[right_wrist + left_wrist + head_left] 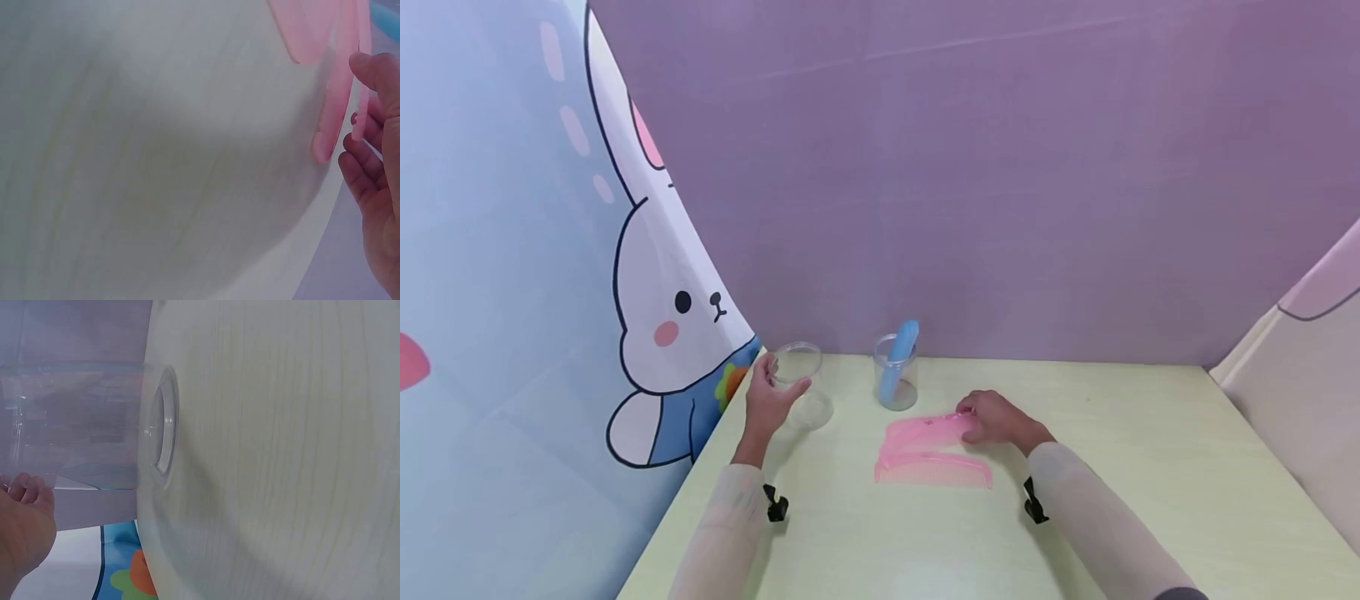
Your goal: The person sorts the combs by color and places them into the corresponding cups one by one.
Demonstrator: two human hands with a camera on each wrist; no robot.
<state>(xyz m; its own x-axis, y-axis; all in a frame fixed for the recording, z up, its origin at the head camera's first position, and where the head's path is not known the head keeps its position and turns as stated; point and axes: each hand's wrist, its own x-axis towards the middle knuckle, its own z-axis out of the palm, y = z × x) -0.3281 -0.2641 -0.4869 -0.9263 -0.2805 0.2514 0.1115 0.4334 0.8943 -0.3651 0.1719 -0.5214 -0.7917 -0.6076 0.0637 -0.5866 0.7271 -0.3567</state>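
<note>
A plain purple wall (970, 167) closes off the back of the scene, with a pale blue curtain printed with a cartoon rabbit (655, 325) hanging along the left side, and in front of them lies a light yellow-green tabletop (1112, 467) with a faint wood grain. Near the back left corner of it the person's left hand (769, 402) is wrapped around an empty clear cup (797, 383), thumb on the near side and fingers behind it, so the grip there is closed round the cup's wall; in the left wrist view the cup's base (164, 428) sits flat on the tabletop and the hand's fingers (28, 487) show at its side. Just to the right of that cup, apart from it, stands a second clear cup (897, 375) holding a blue comb (901, 354) that leans up out of its mouth. In front of that cup, toward the middle of the tabletop, lie pink combs (928, 454), translucent, flat and overlapping one another. The right hand (996, 417) rests at the far right end of the upper comb, its fingers curled over that end; from the right wrist view the fingertips (369, 69) touch the comb's thin edge (340, 94) and appear to pinch it, the comb tilted slightly off the surface there. Both forearms wear pale sleeves (1090, 517) with small black clips at the wrists.
</note>
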